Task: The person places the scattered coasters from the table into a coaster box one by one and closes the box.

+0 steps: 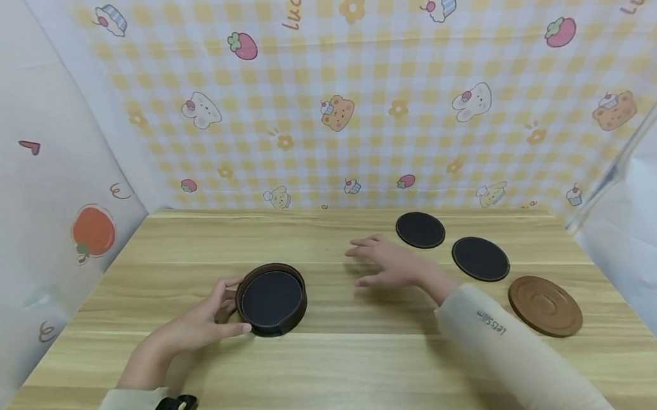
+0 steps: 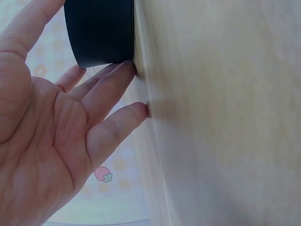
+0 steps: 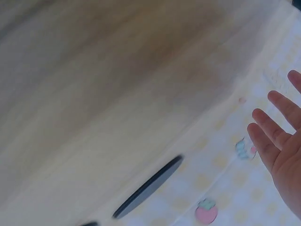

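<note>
A round dark coaster holder with a raised rim stands on the table left of centre, a black coaster lying inside it. My left hand holds the holder by its left side, thumb at the front and fingers farther back. Up close in the left wrist view, fingertips touch the holder's black wall, while the little finger reaches down by the tabletop. My right hand hovers over the table right of the holder, fingers spread and holding nothing. It also shows at the right wrist view's edge.
Two black stitched coasters lie flat at the back right, beyond my right forearm. Nearer on the right rests a brown round disc with a ringed centre. A checked cloth hangs behind the wood-grain table.
</note>
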`<state>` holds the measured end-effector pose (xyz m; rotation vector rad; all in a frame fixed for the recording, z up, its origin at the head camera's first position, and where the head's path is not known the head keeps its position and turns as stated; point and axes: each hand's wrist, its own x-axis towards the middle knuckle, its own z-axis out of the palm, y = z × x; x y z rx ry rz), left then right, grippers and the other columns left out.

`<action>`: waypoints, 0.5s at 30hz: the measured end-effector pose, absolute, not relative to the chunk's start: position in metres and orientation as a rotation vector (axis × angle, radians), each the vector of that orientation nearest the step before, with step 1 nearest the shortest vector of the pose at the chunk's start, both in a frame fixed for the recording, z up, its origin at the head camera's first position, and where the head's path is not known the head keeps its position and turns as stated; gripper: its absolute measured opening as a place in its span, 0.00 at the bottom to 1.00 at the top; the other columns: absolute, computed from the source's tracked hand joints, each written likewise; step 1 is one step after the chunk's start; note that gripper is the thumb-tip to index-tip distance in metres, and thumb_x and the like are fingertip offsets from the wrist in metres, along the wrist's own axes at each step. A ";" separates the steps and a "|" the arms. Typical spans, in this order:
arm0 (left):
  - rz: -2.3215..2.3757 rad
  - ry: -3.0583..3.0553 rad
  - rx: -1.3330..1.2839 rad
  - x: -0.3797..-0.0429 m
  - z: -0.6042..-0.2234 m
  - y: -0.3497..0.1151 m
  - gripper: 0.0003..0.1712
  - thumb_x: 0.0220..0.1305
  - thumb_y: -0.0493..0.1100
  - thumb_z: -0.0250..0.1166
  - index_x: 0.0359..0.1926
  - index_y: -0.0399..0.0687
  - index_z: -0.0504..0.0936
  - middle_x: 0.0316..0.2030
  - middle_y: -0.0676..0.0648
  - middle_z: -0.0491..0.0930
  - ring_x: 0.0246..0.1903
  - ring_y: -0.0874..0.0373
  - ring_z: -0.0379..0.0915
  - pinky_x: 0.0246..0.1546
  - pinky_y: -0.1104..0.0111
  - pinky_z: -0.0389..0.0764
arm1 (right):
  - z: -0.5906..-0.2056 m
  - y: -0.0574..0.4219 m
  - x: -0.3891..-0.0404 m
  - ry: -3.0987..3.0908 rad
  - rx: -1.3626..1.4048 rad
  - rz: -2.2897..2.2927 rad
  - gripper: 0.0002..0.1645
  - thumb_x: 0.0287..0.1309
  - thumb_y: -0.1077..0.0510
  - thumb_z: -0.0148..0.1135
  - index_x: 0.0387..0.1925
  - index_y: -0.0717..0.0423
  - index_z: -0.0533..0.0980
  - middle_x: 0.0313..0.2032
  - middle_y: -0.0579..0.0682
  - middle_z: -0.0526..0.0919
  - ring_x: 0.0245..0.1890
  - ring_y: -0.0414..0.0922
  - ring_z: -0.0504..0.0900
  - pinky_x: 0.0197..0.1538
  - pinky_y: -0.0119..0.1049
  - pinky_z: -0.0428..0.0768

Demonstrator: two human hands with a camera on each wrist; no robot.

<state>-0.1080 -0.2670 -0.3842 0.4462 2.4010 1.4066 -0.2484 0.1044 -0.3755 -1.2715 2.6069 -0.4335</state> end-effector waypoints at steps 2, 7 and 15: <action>1.407 2.401 0.439 -0.108 -0.385 -0.267 0.48 0.65 0.45 0.68 0.73 0.41 0.46 0.67 0.29 0.65 0.70 0.30 0.57 0.69 0.38 0.56 | -0.374 0.114 -0.252 2.634 -1.250 -0.431 0.37 0.63 0.43 0.65 0.68 0.53 0.69 0.73 0.60 0.63 0.72 0.62 0.62 0.71 0.60 0.65; 1.400 2.402 0.417 -0.109 -0.388 -0.268 0.48 0.65 0.46 0.69 0.73 0.43 0.47 0.66 0.31 0.66 0.71 0.30 0.56 0.70 0.38 0.56 | -0.374 0.138 -0.260 2.690 -1.191 -0.429 0.35 0.64 0.45 0.64 0.68 0.54 0.70 0.72 0.61 0.64 0.72 0.65 0.61 0.71 0.63 0.63; 1.393 2.407 0.432 -0.109 -0.389 -0.269 0.48 0.65 0.46 0.68 0.73 0.42 0.47 0.67 0.31 0.66 0.71 0.31 0.57 0.69 0.40 0.56 | -0.373 0.172 -0.275 2.740 -1.087 -0.477 0.34 0.65 0.50 0.64 0.68 0.57 0.69 0.72 0.66 0.63 0.71 0.70 0.59 0.70 0.66 0.61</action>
